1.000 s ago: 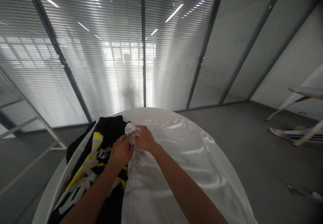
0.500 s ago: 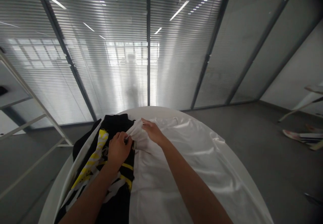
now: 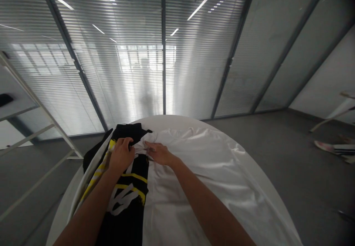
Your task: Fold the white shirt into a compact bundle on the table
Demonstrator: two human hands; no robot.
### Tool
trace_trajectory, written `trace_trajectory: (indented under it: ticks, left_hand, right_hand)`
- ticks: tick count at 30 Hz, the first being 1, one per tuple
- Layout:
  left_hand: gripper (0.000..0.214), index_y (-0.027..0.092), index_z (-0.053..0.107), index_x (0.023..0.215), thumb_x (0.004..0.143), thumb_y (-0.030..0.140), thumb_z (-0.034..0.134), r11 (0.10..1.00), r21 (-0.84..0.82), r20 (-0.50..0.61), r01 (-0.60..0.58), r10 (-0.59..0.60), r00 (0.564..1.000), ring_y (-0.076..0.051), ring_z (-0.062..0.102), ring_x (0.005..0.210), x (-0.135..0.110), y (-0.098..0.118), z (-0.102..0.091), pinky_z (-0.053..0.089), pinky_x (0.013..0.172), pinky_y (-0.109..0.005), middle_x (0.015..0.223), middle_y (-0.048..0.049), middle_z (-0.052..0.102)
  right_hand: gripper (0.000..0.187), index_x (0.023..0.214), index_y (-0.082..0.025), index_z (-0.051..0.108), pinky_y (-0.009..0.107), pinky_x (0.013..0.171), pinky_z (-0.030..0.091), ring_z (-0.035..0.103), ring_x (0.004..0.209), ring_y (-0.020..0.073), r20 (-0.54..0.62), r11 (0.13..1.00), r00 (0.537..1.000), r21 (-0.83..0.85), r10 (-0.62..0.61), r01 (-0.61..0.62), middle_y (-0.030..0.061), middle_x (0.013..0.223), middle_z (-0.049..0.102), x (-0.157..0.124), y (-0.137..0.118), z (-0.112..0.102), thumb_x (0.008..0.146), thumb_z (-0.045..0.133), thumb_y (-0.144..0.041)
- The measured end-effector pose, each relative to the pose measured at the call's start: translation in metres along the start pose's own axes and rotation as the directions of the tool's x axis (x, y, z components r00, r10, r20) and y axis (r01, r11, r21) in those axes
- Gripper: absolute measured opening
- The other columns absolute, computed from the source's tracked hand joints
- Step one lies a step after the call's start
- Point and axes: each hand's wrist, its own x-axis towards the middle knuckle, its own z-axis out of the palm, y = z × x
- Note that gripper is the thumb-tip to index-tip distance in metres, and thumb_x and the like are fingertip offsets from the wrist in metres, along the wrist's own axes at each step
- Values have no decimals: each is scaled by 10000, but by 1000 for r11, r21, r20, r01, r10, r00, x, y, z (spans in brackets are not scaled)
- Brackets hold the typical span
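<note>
A white garment (image 3: 199,179) lies spread over a round white table (image 3: 166,121). Beside it on the left lies a black garment (image 3: 129,194) with yellow and white print. My left hand (image 3: 120,155) is closed, pinching a corner of the white garment and pulling it leftward over the black one. My right hand (image 3: 159,153) lies on the white garment just right of that corner, its fingers curled on the cloth, pressing it down.
A wall of glass panels with closed blinds (image 3: 163,53) stands behind the table. A white metal frame (image 3: 41,127) leans at the left. Grey floor surrounds the table, with a table leg and striped item (image 3: 337,148) at the far right.
My left hand has moved up and left with the white corner. My right hand came down from the raised fold and now lies lower on the cloth. The camera shifted a little.
</note>
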Motion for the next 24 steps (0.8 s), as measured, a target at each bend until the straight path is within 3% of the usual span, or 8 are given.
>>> trace_trajectory:
  ticks: [3, 7, 12, 16, 20, 24]
  left_hand:
    - [354, 184, 609, 1181, 868, 237, 452, 995, -35, 87, -95, 98, 991, -242, 581, 1056, 4, 2, 8, 427, 963, -366, 1125, -112, 614]
    - [310, 211, 652, 1079, 910, 381, 456, 997, 12, 182, -70, 67, 981, -248, 611, 967, 5, 3, 14, 446, 869, -356, 1009, -88, 664]
    - [265, 205, 609, 870, 908, 397, 431, 974, -163, 158, 155, -129, 979, -185, 621, 752, 9, 9, 4, 423, 691, -280, 783, -25, 655]
    - [180, 201, 583, 892, 818, 351, 516, 953, -256, 231, 162, -103, 968, -186, 609, 738, 18, 18, -3, 416, 664, -281, 779, -1, 628]
    - [298, 174, 574, 982, 742, 348, 594, 919, -378, 336, 116, 19, 942, -212, 628, 812, 26, 20, -1, 457, 734, -309, 880, -28, 654]
    - [308, 169, 607, 963, 746, 385, 587, 887, -451, 382, 97, 94, 919, -215, 634, 806, 35, 16, 4, 481, 744, -319, 876, -34, 675]
  right_hand:
    - [577, 1470, -333, 386, 602, 1097, 235, 344, 1387, 327, -25, 999, 1000, -37, -1, 0, 24, 1441, 503, -1, -4, 3, 902, 485, -311]
    - [682, 1487, -268, 366, 511, 1144, 236, 330, 1403, 284, -109, 988, 990, 113, -89, 101, 37, 1476, 459, 1, -5, 4, 838, 576, -249]
    - [811, 1521, -244, 282, 382, 1101, 361, 435, 1345, 220, -159, 862, 965, 437, -208, 257, 56, 1488, 440, 0, -10, 4, 779, 584, -116]
    - [950, 1542, -299, 179, 330, 931, 505, 513, 1269, 237, -87, 778, 979, 596, -183, 198, 61, 1512, 403, -1, -18, 5, 722, 580, -37]
    - [1064, 1539, -377, 44, 254, 698, 548, 615, 1112, 222, 3, 659, 992, 748, -128, 83, 70, 1545, 341, -1, -21, 4, 698, 602, -43]
    - [1089, 1543, -359, 57, 287, 783, 547, 556, 1215, 231, -1, 513, 995, 857, -99, 52, 63, 1532, 364, 6, -21, 2, 660, 616, -52]
